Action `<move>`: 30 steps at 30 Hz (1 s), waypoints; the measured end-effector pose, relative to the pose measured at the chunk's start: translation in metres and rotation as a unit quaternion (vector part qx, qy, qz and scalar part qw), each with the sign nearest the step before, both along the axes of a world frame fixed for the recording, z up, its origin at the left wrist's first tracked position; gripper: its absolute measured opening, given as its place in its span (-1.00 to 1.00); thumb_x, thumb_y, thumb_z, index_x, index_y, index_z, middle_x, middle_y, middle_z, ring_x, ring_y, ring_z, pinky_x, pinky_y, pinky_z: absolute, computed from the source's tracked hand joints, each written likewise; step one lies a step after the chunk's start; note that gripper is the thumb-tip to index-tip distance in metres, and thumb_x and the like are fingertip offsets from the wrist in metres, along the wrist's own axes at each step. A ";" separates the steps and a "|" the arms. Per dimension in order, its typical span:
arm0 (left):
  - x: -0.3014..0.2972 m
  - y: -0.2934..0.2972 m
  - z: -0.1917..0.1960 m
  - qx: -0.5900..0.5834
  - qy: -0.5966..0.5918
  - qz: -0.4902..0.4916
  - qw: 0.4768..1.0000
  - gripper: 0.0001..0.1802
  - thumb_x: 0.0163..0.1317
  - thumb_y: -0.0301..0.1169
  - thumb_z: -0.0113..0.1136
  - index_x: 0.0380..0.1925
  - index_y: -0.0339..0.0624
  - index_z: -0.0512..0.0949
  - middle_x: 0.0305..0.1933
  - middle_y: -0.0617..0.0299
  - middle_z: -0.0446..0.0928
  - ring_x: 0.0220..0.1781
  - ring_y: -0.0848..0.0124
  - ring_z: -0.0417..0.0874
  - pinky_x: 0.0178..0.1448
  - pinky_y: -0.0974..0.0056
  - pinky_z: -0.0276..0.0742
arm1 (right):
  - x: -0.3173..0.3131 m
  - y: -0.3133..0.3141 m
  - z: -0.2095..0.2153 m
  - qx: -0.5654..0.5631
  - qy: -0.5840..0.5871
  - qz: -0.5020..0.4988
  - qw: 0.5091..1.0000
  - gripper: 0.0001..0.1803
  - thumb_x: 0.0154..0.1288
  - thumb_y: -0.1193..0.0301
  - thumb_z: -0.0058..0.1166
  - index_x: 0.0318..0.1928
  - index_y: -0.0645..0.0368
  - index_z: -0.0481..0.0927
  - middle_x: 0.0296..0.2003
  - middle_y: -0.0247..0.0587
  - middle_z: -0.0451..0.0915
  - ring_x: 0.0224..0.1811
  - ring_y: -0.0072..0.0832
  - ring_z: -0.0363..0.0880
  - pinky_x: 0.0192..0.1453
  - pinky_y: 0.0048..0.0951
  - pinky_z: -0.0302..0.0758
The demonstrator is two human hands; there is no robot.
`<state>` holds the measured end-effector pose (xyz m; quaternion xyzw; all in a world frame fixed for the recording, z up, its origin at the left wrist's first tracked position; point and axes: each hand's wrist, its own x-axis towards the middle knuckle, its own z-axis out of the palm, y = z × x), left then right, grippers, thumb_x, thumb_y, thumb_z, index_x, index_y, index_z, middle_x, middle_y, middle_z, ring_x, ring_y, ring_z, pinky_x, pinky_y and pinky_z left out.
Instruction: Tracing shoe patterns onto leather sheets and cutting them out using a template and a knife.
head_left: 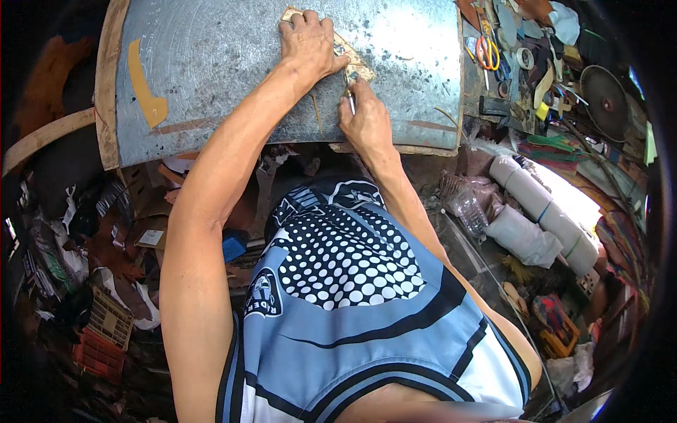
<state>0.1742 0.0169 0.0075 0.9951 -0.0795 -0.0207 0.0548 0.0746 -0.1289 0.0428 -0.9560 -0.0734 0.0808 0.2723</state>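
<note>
My left hand [307, 48] bears down on a flat, stained tan pattern piece [343, 48], with its fingers bent over it and its thumb stretched toward the right. The piece lies slantwise on a metal-topped table [233, 42]. Close to the piece's lower right end, my right hand [367, 123] is closed around a slim silver tool [351, 103]; its tip is hidden. A thin tan strip [317, 114] hangs down between my hands toward the near table edge. Farther left lies a curved tan cut piece [145, 86], apart from both hands.
Orange-handled scissors [486, 53], a tape roll [525, 58] and scraps crowd the surface to the right. Beyond them stands a dark round fan [605, 103]. Wrapped white rolls [543, 211] lie lower right. A red crate [99, 354] sits at lower left among clutter.
</note>
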 end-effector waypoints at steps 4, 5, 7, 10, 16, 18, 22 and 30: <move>0.001 -0.003 -0.001 -0.009 0.008 0.004 1.000 -0.17 0.02 0.25 0.30 0.09 -0.21 0.54 0.10 -0.09 0.46 0.15 -0.01 0.49 0.14 -0.18 0.38 | -0.003 -0.006 -0.002 0.010 -0.031 -0.002 0.999 -0.57 0.25 0.44 0.09 0.11 0.37 0.48 -0.09 0.23 0.63 -0.05 0.13 0.62 0.04 -0.06 0.55; 0.001 -0.004 -0.001 -0.009 0.007 0.004 1.000 -0.17 0.02 0.25 0.30 0.09 -0.21 0.54 0.10 -0.09 0.46 0.15 -0.01 0.49 0.14 -0.18 0.38 | -0.004 -0.008 0.000 0.007 -0.035 0.007 0.999 -0.55 0.26 0.44 0.08 0.13 0.36 0.47 -0.10 0.21 0.64 -0.05 0.12 0.63 0.04 -0.06 0.55; -0.001 -0.001 0.001 -0.028 -0.021 0.006 0.999 -0.19 0.05 0.23 0.31 0.03 -0.30 0.54 0.09 -0.17 0.47 0.15 -0.06 0.52 0.17 -0.26 0.39 | 0.001 -0.010 0.015 0.003 0.022 0.008 1.000 -0.63 0.25 0.43 0.08 0.03 0.36 0.51 -0.07 0.27 0.62 -0.05 0.15 0.62 0.04 -0.04 0.55; -0.006 0.001 0.010 -0.049 0.019 0.017 0.998 -0.20 0.07 0.21 0.29 0.04 -0.30 0.53 0.09 -0.17 0.47 0.19 -0.05 0.50 0.23 -0.24 0.36 | 0.011 -0.028 0.042 -0.001 0.135 0.043 0.990 -0.69 0.22 0.40 0.10 -0.05 0.30 0.58 -0.14 0.28 0.64 -0.06 0.13 0.63 0.04 -0.07 0.56; -0.029 -0.013 0.003 -0.132 -0.049 0.093 0.986 -0.33 0.08 0.06 0.35 -0.05 -0.33 0.55 0.20 -0.21 0.38 0.32 -0.13 0.33 0.39 -0.28 0.14 | 0.106 -0.048 0.038 0.091 0.031 0.081 0.992 -0.68 0.33 0.38 0.10 0.04 0.25 0.61 -0.08 0.07 0.67 -0.07 -0.10 0.67 0.03 -0.25 0.56; -0.029 -0.017 0.005 -0.169 -0.066 0.120 0.976 -0.35 0.07 0.04 0.37 -0.07 -0.33 0.55 0.21 -0.22 0.37 0.34 -0.15 0.30 0.42 -0.29 0.09 | 0.164 -0.031 0.024 0.061 -0.069 0.235 0.968 -0.68 0.35 0.36 0.12 0.05 0.20 0.63 -0.08 -0.04 0.68 -0.11 -0.18 0.68 0.00 -0.30 0.55; -0.026 -0.013 0.007 -0.185 -0.048 0.129 0.973 -0.38 0.02 -0.08 0.44 -0.05 -0.33 0.53 0.26 -0.21 0.34 0.37 -0.15 0.27 0.44 -0.29 0.06 | 0.255 0.036 0.005 -0.004 -0.076 0.510 0.857 -0.70 0.32 0.25 0.15 0.02 0.03 0.68 -0.04 -0.19 0.69 -0.01 -0.13 0.65 0.02 -0.18 0.56; -0.026 -0.015 0.010 -0.182 -0.005 0.154 0.971 -0.30 -0.02 -0.05 0.47 0.00 -0.31 0.49 0.33 -0.19 0.28 0.45 -0.11 0.22 0.45 -0.23 0.09 | 0.292 0.100 0.001 -0.081 -0.003 0.676 0.732 -0.71 0.30 0.22 0.19 -0.03 0.00 0.72 -0.06 -0.30 0.71 0.01 -0.27 0.67 0.11 -0.23 0.56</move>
